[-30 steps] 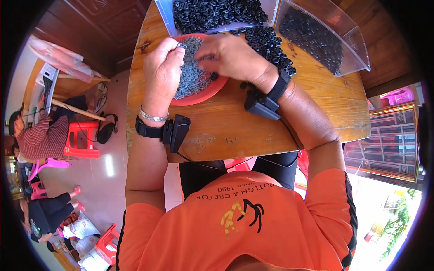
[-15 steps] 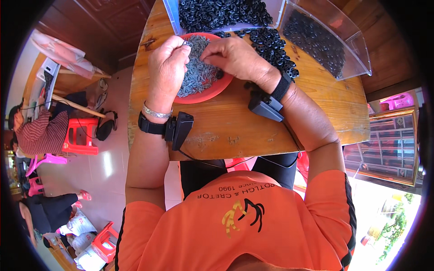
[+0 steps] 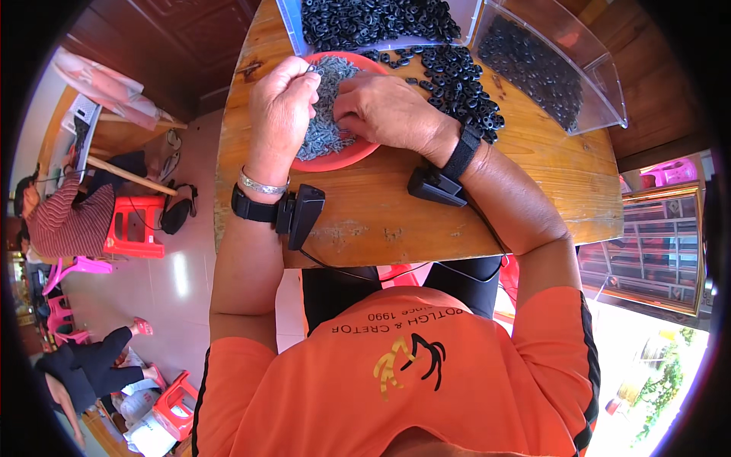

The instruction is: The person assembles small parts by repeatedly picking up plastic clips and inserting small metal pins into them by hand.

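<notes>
Head view, left hand (image 3: 280, 114) fingers (image 3: 308, 75) pinching small grey part (image 3: 313, 69)

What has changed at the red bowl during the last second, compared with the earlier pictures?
Little has changed. The left hand stays raised over the red bowl, pinching a small grey piece. The right hand still rests in the grey pieces. The black rings and clear bin have not moved.

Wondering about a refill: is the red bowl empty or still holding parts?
Still holding: grey parts fill the red bowl between both hands.
</notes>
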Action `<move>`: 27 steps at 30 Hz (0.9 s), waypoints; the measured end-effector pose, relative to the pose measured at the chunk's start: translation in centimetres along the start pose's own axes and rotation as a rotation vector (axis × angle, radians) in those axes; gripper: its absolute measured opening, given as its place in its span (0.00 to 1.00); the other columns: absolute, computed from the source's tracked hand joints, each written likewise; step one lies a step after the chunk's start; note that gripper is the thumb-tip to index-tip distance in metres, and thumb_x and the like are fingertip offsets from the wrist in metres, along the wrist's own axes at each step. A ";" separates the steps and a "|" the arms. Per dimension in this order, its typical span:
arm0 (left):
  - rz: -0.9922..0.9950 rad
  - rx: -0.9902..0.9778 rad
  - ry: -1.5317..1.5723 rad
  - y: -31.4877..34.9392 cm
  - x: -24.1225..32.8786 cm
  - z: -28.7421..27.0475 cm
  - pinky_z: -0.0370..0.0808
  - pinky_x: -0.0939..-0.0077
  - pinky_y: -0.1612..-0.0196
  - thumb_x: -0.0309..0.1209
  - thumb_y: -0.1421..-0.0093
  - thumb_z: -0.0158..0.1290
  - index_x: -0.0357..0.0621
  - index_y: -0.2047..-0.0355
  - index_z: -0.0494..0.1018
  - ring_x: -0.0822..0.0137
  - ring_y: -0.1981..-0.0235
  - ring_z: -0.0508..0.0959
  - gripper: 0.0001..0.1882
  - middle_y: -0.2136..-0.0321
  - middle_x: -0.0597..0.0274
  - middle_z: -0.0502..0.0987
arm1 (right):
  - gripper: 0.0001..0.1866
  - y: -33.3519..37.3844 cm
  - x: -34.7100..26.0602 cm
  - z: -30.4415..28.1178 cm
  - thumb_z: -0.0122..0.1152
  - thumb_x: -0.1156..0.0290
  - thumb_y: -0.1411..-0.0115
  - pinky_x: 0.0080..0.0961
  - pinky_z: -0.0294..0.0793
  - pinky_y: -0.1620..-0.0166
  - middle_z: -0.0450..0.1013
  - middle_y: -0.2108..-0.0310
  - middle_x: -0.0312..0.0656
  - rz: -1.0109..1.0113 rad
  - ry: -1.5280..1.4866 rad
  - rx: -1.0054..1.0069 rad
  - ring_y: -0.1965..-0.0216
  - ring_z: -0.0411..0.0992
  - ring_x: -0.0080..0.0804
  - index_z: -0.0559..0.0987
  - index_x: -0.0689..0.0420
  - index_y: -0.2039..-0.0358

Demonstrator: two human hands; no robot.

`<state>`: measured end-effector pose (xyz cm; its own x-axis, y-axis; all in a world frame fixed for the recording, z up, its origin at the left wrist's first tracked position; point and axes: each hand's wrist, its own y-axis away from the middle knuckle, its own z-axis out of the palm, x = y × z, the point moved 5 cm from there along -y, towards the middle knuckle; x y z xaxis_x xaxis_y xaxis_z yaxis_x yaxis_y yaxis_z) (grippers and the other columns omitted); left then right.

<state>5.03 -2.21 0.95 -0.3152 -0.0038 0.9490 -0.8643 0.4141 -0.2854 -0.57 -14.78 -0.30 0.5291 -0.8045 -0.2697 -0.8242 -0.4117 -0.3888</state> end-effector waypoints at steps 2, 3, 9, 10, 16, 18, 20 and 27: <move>0.002 -0.002 0.001 0.0 0.0 0.0 0.64 0.85 0.80 0.28 0.43 0.47 0.38 0.77 0.69 0.80 0.84 0.66 0.08 0.84 0.69 0.68 | 0.06 0.0 0.8 0.0 0.60 0.70 0.50 0.34 0.73 0.62 0.73 0.69 0.41 0.048 -0.083 -0.016 0.66 0.73 0.42 0.78 0.56 0.71; -0.005 -0.004 0.010 0.0 0.0 0.1 0.64 0.85 0.80 0.27 0.43 0.47 0.38 0.77 0.69 0.80 0.84 0.66 0.08 0.84 0.69 0.68 | 0.06 0.0 1.5 0.1 0.60 0.70 0.50 0.34 0.73 0.62 0.73 0.69 0.41 0.090 -0.113 -0.018 0.66 0.73 0.42 0.78 0.56 0.71; -0.006 0.000 0.015 0.1 0.1 0.0 0.64 0.85 0.80 0.28 0.43 0.47 0.37 0.76 0.70 0.81 0.84 0.66 0.08 0.84 0.69 0.68 | 0.07 -0.1 0.5 -0.7 0.62 0.69 0.51 0.34 0.73 0.61 0.73 0.69 0.42 0.075 -0.132 -0.002 0.65 0.73 0.42 0.78 0.57 0.71; -0.001 0.004 0.012 0.1 0.1 0.0 0.65 0.85 0.80 0.28 0.43 0.48 0.37 0.76 0.70 0.81 0.83 0.66 0.08 0.84 0.69 0.68 | 0.07 -0.1 -0.3 -0.7 0.62 0.69 0.51 0.35 0.72 0.61 0.73 0.69 0.42 0.002 -0.113 0.016 0.64 0.72 0.42 0.78 0.57 0.71; -0.003 -0.004 0.015 -0.2 -0.4 -0.2 0.65 0.85 0.80 0.28 0.43 0.48 0.37 0.76 0.70 0.80 0.83 0.67 0.08 0.84 0.69 0.68 | 0.06 -0.3 -1.5 0.8 0.61 0.70 0.52 0.36 0.71 0.59 0.71 0.71 0.41 -0.100 0.023 0.016 0.65 0.70 0.43 0.78 0.56 0.73; -0.004 -0.002 0.016 -0.2 -0.4 -0.1 0.65 0.84 0.80 0.28 0.43 0.48 0.37 0.77 0.70 0.80 0.83 0.67 0.08 0.84 0.69 0.68 | 0.06 -0.3 -1.1 0.8 0.62 0.71 0.52 0.35 0.71 0.59 0.71 0.71 0.41 -0.078 0.011 0.017 0.65 0.71 0.43 0.78 0.56 0.72; -0.004 0.000 0.017 -0.2 -0.4 -0.1 0.65 0.84 0.80 0.28 0.43 0.48 0.37 0.77 0.70 0.80 0.83 0.67 0.08 0.84 0.69 0.68 | 0.06 -0.3 -0.6 0.6 0.62 0.72 0.52 0.33 0.72 0.59 0.72 0.71 0.42 -0.055 0.000 0.019 0.66 0.72 0.43 0.78 0.56 0.71; -0.012 0.007 0.024 0.1 0.0 -0.1 0.65 0.84 0.80 0.28 0.43 0.48 0.37 0.77 0.70 0.79 0.84 0.67 0.09 0.84 0.68 0.69 | 0.07 -0.2 2.5 0.2 0.60 0.73 0.44 0.20 0.71 0.58 0.76 0.70 0.36 0.314 -0.597 -0.057 0.66 0.72 0.20 0.79 0.59 0.65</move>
<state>5.00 -2.10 0.97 -0.2955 0.0129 0.9552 -0.8706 0.4080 -0.2748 0.99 -16.63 -1.12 0.2698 -0.5223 -0.8090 -0.9579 -0.2316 -0.1699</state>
